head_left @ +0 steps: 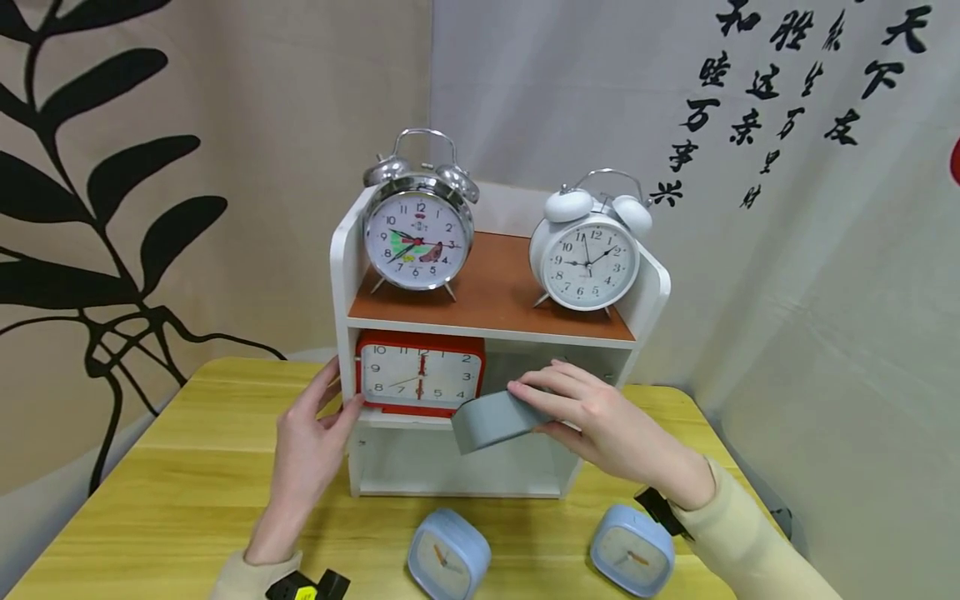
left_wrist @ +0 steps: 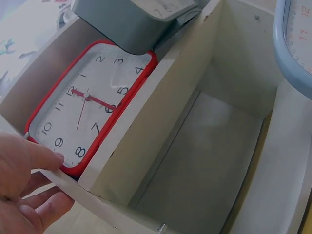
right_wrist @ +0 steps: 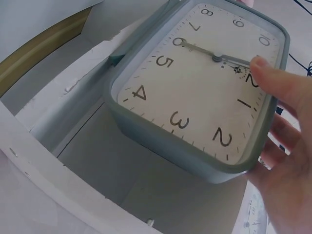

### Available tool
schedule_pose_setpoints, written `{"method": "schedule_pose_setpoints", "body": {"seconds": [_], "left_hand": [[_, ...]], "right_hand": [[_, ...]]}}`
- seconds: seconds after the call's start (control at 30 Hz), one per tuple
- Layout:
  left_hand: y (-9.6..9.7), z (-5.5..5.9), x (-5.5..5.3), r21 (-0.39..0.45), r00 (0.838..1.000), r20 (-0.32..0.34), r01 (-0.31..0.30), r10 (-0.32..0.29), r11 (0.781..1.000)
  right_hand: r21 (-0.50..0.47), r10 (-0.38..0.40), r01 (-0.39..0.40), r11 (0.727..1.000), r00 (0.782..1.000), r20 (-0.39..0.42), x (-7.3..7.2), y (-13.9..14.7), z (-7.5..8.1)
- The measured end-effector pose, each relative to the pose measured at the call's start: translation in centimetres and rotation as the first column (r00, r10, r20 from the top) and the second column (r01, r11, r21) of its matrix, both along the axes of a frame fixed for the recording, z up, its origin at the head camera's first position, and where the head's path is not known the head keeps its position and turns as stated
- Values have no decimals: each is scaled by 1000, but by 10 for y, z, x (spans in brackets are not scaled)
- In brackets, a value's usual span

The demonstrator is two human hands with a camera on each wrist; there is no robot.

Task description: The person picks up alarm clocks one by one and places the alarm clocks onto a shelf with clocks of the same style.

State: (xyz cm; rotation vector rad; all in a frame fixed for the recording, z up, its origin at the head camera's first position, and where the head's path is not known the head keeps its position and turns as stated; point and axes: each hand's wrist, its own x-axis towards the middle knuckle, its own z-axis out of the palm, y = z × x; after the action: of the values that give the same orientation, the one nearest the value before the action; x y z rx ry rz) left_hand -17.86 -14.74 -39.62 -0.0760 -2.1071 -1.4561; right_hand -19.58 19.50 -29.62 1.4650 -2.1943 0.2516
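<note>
Keep the gray desk clock (head_left: 495,423), clamped in the right hand (head_left: 603,421), clear of the red desk clock (head_left: 390,379) left of that grip; the left hand (head_left: 311,442) pinches the shelf unit (head_left: 341,267)

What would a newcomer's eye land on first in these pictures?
Probably the red clock, standing at the left on the middle level of the white shelf unit. Next, the silver clock and white clock on the brown shelf above; then the grey clock, held tilted by the right hand at the middle level's front.
</note>
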Motion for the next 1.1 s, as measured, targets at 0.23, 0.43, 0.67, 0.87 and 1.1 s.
{"method": "schedule_pose_setpoints", "body": {"seconds": [0.23, 0.43, 0.67, 0.87, 1.1], "left_hand": [[1, -1, 0, -8, 1000, -1, 0, 0, 1000], [1, -1, 0, -13, 1000, 3, -10, 10, 1000], [1, 0, 0, -4, 1000, -9, -3, 3, 1000], [0, 0, 0, 0, 1000, -14, -2, 2, 1000], [0, -1, 0, -14, 1000, -1, -5, 5, 1000]], "right_hand": [[-10, 16, -16, 1000, 1000, 0, -5, 1, 0], [8, -15, 15, 1000, 998, -58, -5, -2, -2], [-8, -54, 53, 999, 974, -221, -2, -8, -13], [-58, -116, 103, 993, 953, -280, -2, -13, -20], [-130, -169, 134, 982, 933, -317, -1, -15, -30]]}}
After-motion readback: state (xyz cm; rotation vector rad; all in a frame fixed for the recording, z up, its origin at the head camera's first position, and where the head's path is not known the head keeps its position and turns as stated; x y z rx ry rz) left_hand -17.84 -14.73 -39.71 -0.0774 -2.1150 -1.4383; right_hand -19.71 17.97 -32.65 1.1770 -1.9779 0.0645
